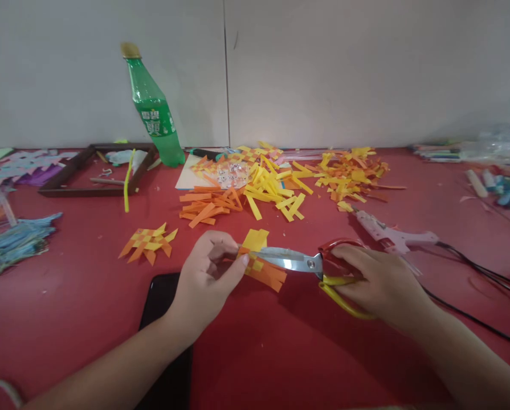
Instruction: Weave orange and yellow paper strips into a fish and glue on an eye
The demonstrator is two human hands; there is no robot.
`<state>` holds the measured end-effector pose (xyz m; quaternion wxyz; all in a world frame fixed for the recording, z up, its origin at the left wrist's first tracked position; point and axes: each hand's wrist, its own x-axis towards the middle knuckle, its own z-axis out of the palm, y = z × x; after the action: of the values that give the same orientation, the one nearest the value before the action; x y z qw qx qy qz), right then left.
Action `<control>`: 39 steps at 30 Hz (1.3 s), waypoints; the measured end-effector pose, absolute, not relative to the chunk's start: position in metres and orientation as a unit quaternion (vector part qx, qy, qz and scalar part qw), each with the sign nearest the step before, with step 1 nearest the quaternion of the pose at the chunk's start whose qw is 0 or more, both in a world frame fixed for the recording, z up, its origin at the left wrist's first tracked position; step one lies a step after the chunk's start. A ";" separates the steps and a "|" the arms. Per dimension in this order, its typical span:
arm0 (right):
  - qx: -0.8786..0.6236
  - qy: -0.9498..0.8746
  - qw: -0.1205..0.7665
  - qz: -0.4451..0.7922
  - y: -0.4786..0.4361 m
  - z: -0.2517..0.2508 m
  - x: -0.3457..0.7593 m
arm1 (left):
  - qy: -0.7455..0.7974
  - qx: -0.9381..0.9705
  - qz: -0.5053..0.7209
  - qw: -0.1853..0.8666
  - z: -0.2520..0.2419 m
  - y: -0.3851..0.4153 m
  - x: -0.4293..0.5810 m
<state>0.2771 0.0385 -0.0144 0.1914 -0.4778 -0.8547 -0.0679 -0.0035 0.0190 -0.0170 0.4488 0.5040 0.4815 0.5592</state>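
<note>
Between the thumb and fingers of my left hand (212, 273) is a small woven paper piece (265, 273), with yellow strips on top and orange strips toward the lower right. My right hand (378, 279) is closed around the handles of a pair of scissors (293, 260), one red and one yellow. The blades point left and lie across the woven paper, their tips close to my left thumb. Left of my hands, a similar woven paper fish (149, 242) lies on the red table (246, 347).
Orange strips (209, 205) and yellow strips (272, 185) lie ahead, beside a heap of woven pieces (353, 171). A green bottle (156, 114) stands near the wall by a dark frame (84, 191). A glue gun (391, 233) with black cable lies right; a phone (169, 370) lies under my left forearm.
</note>
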 end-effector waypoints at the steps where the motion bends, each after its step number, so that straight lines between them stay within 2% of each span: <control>1: -0.467 -0.860 0.192 -0.076 0.039 -0.013 0.277 | 0.476 0.517 0.567 0.430 -0.018 0.019 -0.003; 8: -0.434 -0.872 0.195 -0.114 0.040 -0.013 0.280 | 0.489 0.548 0.524 0.430 -0.020 0.016 -0.006; 19: -0.444 -0.865 0.201 -0.118 0.038 -0.010 0.275 | 0.467 0.490 0.492 0.547 -0.022 0.020 -0.006; 39: -0.469 -0.858 0.179 -0.109 0.034 -0.013 0.279 | 0.511 0.477 0.500 0.511 -0.025 0.020 -0.007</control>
<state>0.2786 0.0342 -0.0131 0.1793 -0.4688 -0.8579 -0.1095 -0.0072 0.0202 -0.0246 0.5108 0.4772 0.5115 0.4998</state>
